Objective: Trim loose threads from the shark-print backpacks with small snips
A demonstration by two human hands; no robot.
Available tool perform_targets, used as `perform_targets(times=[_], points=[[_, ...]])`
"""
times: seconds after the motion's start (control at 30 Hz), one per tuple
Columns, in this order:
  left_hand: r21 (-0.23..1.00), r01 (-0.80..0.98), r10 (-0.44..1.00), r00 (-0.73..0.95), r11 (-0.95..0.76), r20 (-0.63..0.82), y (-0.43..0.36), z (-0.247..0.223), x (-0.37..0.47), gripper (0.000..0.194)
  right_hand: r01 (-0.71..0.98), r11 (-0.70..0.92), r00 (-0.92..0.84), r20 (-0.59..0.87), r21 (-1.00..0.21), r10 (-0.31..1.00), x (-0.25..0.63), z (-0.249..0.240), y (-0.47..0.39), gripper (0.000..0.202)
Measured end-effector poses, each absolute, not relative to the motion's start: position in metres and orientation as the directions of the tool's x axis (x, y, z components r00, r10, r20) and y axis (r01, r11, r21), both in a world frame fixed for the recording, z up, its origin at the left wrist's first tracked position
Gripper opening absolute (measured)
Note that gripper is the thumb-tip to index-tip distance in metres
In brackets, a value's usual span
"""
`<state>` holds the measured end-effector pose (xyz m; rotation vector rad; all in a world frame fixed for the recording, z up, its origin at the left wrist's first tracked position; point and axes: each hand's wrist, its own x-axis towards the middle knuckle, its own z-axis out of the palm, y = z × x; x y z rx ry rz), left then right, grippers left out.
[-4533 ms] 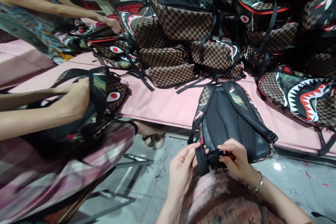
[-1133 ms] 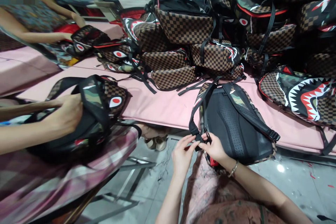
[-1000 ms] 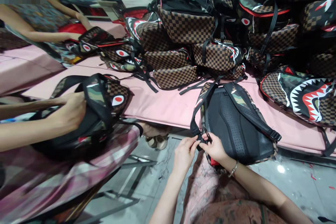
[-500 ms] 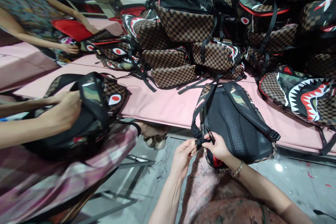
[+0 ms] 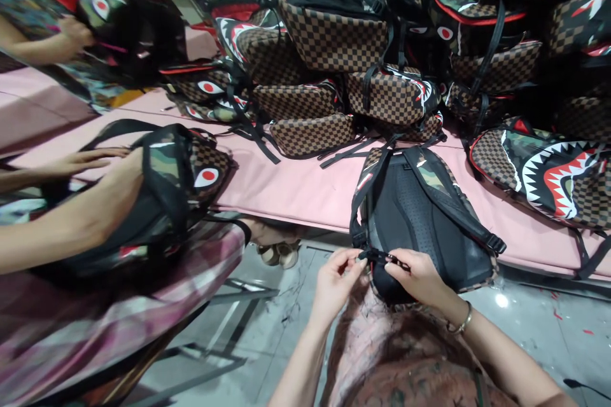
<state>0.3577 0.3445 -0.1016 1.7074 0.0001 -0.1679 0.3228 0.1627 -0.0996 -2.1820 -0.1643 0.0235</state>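
A black-backed backpack [image 5: 410, 210] leans on the table's near edge, its padded back and shoulder straps facing up. At its lower left, my left hand [image 5: 341, 273] pinches a black strap [image 5: 375, 255]. Just to the right, my right hand [image 5: 413, 270] is closed on a small dark tool, with its fingertips at the other end of the same strap piece. The tool's exact shape is hard to make out. My two hands are a short gap apart, in front of the backpack's bottom corner.
Piled checkered backpacks [image 5: 334, 38] stand along the back of the pink table [image 5: 281, 194]. A shark-mouth backpack [image 5: 548, 172] lies at the right. On the left, a person's hands reach over another backpack [image 5: 165, 172]; another person handles a bag [image 5: 133, 32] behind.
My right hand has moved right, away from my left hand, and its tool now lies flatter. At the back left, the other person has lifted a bag. The near person's hand has spread.
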Motion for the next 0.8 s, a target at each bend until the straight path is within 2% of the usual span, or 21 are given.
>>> perform_targets(times=[0.17, 0.33, 0.6, 0.8], points=[[0.965, -0.019, -0.153, 0.988, -0.263, -0.022, 0.344, -0.094, 0.357, 0.012, 0.231, -0.715, 0.967, 0.073, -0.66, 0.245, 0.329, -0.093, 0.159, 0.028], [0.961, -0.037, -0.185, 0.983, -0.274, -0.015, 0.343, -0.091, 0.359, 0.011, 0.282, -0.74, 0.95, 0.069, -0.611, 0.305, 0.336, -0.085, 0.156, 0.029], [0.918, -0.103, -0.267, 0.964, -0.383, -0.003, 0.342, -0.085, 0.361, 0.012, 0.348, -0.808, 0.923, 0.021, -0.476, 0.385, 0.342, -0.069, 0.153, 0.028], [0.892, -0.134, -0.295, 0.955, -0.431, 0.001, 0.345, -0.086, 0.361, 0.012, 0.331, -0.848, 0.923, -0.045, -0.414, 0.382, 0.343, -0.061, 0.15, 0.027]])
